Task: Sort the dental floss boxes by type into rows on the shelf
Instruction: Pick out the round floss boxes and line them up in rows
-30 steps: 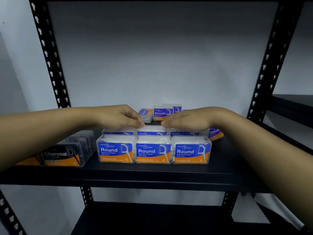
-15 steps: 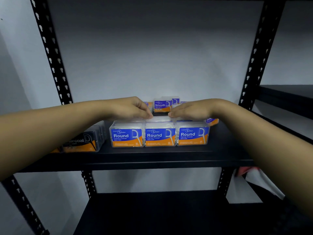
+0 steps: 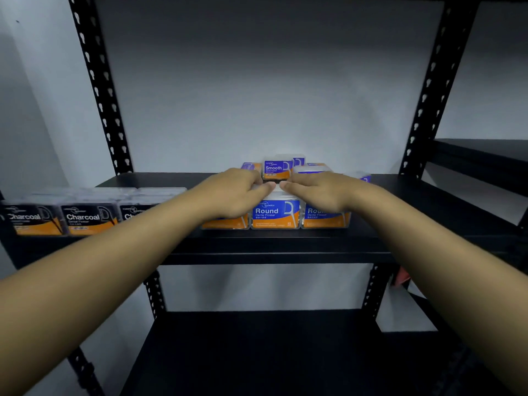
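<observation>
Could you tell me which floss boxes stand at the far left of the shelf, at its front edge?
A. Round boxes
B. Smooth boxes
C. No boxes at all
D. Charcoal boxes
D: the dark boxes at the left front of the shelf read Charcoal, while the Round boxes sit in the middle under both hands and a Smooth box stands behind them.

Both arms outstretched, left hand (image 3: 234,192) and right hand (image 3: 317,191) palm-down, fingertips nearly meeting
</observation>
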Tool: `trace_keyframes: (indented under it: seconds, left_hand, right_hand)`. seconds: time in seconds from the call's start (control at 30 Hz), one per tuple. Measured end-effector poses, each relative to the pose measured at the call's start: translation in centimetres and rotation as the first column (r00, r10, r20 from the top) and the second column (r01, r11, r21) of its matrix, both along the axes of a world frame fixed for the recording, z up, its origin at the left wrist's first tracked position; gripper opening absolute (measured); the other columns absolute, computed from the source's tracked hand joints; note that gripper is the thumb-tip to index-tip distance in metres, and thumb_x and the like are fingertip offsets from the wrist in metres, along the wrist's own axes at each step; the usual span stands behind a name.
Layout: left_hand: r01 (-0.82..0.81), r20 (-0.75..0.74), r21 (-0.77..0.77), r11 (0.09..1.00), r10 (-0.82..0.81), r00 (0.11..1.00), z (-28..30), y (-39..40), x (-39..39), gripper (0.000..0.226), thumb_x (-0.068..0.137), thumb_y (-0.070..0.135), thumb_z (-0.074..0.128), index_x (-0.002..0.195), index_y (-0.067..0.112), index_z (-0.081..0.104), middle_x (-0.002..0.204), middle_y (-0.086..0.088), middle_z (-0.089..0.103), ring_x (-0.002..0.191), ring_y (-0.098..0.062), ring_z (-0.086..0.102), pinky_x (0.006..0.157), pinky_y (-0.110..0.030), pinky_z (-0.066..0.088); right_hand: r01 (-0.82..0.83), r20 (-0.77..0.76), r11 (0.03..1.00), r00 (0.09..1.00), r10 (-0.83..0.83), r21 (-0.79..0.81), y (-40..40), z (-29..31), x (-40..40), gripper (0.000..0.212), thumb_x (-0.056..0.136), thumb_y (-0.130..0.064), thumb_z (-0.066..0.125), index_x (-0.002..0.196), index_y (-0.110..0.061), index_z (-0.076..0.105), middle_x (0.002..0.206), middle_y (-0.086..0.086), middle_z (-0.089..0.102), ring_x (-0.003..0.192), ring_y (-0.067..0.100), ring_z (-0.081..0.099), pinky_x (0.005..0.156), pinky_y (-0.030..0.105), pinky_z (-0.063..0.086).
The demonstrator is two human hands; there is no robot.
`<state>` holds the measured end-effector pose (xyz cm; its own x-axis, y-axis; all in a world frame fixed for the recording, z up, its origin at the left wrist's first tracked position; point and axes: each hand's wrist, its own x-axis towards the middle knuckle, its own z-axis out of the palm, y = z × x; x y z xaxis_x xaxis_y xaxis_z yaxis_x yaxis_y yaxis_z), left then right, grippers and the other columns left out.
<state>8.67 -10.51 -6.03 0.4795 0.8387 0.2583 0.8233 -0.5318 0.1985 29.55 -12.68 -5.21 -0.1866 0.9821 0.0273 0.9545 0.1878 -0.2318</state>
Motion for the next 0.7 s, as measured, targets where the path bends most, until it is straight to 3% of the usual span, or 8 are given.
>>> trace_keyframes:
  seconds: [0.17, 0.37, 0.53, 0.7]
  left_hand:
    - [-0.052, -0.024, 0.167, 0.985, 0.057, 0.998, -1.2, 0.0, 0.2, 0.049, 0.105, 0.054, 0.026, 0.118, 0.020, 0.059, 0.123, -0.007, 0.069, 0.105, -0.026, 0.066, 0.075, -0.033, 0.040]
    - [-0.055, -0.008, 0.187, 0.981, 0.058, 0.998, -1.4, -0.2, 0.2, 0.044, 0.106, 0.047, 0.029, 0.114, 0.016, 0.058, 0.119, -0.012, 0.068, 0.093, -0.022, 0.061, 0.072, -0.032, 0.040]
    - [-0.082, -0.038, 0.221, 0.972, 0.093, 0.995, -1.5, -0.5, 0.1, 0.038, 0.106, 0.048, 0.026, 0.101, 0.020, 0.052, 0.115, -0.011, 0.069, 0.087, -0.022, 0.058, 0.071, -0.034, 0.040]
    - [-0.092, -0.034, 0.229, 0.969, 0.102, 0.994, -1.6, -0.5, 0.1, 0.040, 0.105, 0.049, 0.027, 0.104, 0.018, 0.053, 0.115, -0.010, 0.069, 0.088, -0.022, 0.061, 0.071, -0.035, 0.044]
  right_hand:
    - [0.020, 0.027, 0.987, 0.999, -0.024, 0.161, -0.2, -1.0, -0.4, 0.056, 0.101, -0.067, 0.023, 0.138, -0.041, 0.055, 0.139, -0.003, 0.063, 0.124, 0.022, 0.056, 0.103, 0.043, 0.045]
    - [0.042, 0.034, 0.977, 0.998, -0.050, 0.209, -0.5, -1.4, -0.8, 0.052, 0.096, -0.073, 0.022, 0.105, -0.039, 0.061, 0.118, -0.004, 0.071, 0.105, 0.018, 0.061, 0.092, 0.045, 0.051]
    - [0.050, 0.040, 0.973, 0.997, -0.061, 0.224, -0.8, -1.3, -1.1, 0.053, 0.101, -0.064, 0.025, 0.121, -0.032, 0.062, 0.123, 0.002, 0.070, 0.107, 0.021, 0.063, 0.092, 0.044, 0.052]
    - [0.071, 0.048, 0.970, 0.995, -0.085, 0.233, -1.0, -1.4, -1.3, 0.057, 0.103, -0.061, 0.025, 0.123, -0.026, 0.065, 0.119, 0.004, 0.071, 0.105, 0.021, 0.064, 0.090, 0.042, 0.054]
